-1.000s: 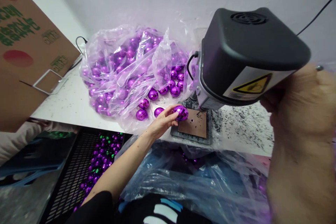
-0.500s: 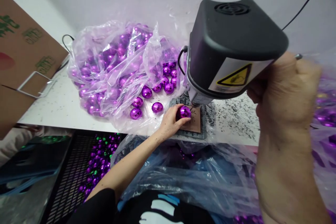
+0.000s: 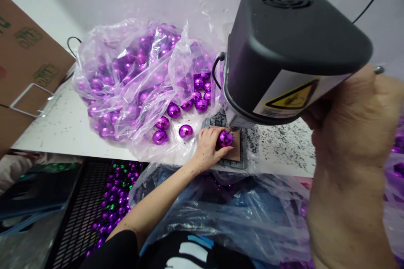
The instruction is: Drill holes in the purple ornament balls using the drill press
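My left hand (image 3: pixel 208 146) grips a shiny purple faceted ball (image 3: pixel 226 138) and holds it on the brown pad of a small bench drill, right under the drill's tip. The drill's black head (image 3: pixel 288 46) fills the upper right. My right hand (image 3: pixel 353 119) is closed around the drill's metal lever, whose tip (image 3: pixel 378 69) shows at its right. The hand is large and blurred in the foreground.
An open clear plastic bag (image 3: pixel 135 75) full of purple balls lies behind on the white table (image 3: pixel 66 130), with a few loose balls (image 3: pixel 160 136) at its mouth. Black specks cover the table on the right. A cardboard box (image 3: pixel 22 63) stands left. A black crate (image 3: pixel 113 201) with balls sits below.
My left hand carried the purple ball to the right onto the drill's pad and now holds it under the tip. The right hand stays on the lever.
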Demonstrator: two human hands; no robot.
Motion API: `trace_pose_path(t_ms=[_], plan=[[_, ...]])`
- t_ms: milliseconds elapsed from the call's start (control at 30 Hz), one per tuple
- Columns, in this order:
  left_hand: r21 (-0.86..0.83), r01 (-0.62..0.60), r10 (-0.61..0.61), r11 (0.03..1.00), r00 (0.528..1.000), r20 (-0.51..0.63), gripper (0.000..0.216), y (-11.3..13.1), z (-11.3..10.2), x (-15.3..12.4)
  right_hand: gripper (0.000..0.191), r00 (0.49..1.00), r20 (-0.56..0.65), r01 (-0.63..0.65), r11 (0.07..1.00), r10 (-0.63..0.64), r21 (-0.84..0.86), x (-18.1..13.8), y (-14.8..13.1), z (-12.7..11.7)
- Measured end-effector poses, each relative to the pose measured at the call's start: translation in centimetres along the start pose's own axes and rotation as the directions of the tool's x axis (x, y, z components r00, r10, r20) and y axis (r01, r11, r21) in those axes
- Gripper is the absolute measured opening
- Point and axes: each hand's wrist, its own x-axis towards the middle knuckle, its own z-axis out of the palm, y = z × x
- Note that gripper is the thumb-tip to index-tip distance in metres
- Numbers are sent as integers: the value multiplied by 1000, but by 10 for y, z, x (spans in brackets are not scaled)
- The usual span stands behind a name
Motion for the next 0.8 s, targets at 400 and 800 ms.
trace_pose_path(t_ms=[400,800], plan=[[-1,37,-37,999,999,40,46,-2,6,2,33,993,22,117,924,-117,-365,-53,-10,-11],[-16,42,-42,999,998,42,45,-1,4,3,18,964,-76,223,933,-254,-283,-88,35,-6]])
